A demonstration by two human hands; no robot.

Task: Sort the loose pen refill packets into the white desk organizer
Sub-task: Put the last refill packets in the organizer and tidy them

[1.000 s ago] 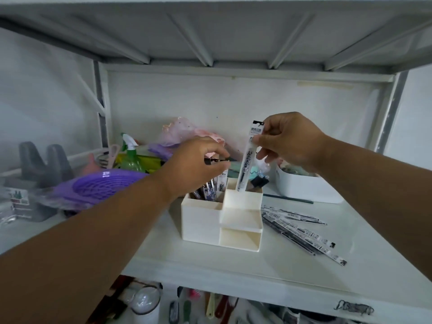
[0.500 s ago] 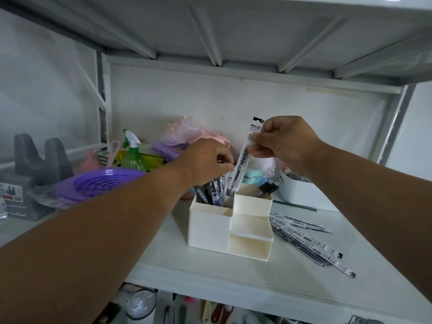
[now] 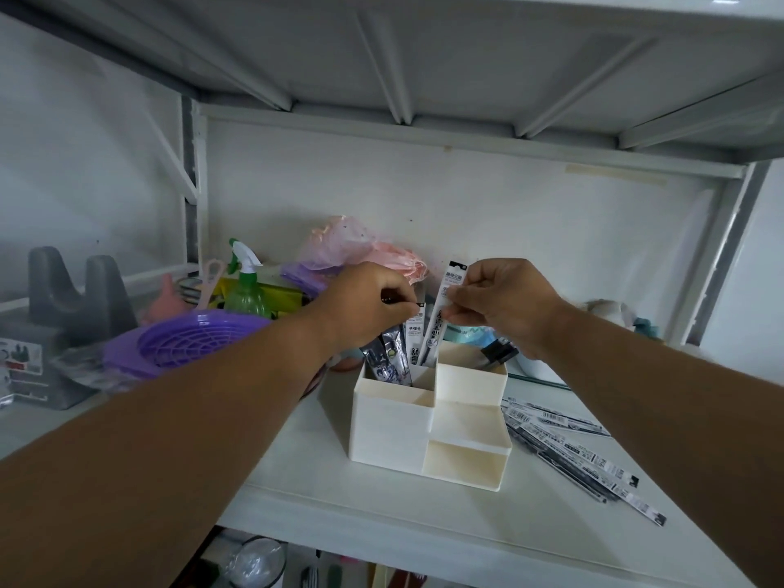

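Note:
A white desk organizer point(image 3: 394, 426) stands mid-shelf. Its tall back-left compartment holds several refill packets point(image 3: 392, 358). My right hand point(image 3: 500, 303) pinches one long white refill packet point(image 3: 441, 316) near its top; the packet's lower end dips into that compartment. My left hand point(image 3: 365, 303) is curled over the compartment and pinches the tops of the packets standing in it. Several loose refill packets point(image 3: 581, 456) lie flat on the shelf to the organizer's right.
A purple basket point(image 3: 182, 345), a green spray bottle point(image 3: 246, 286), grey holders point(image 3: 72, 299) and a pink bag point(image 3: 352, 248) crowd the shelf's left and back. A white tub point(image 3: 539, 371) sits behind my right wrist. Another shelf point(image 3: 424, 57) hangs close overhead.
My right hand has carried its packet leftward and down from above the organizer's middle, so its tip enters the back-left compartment. My left hand stays on the standing packets.

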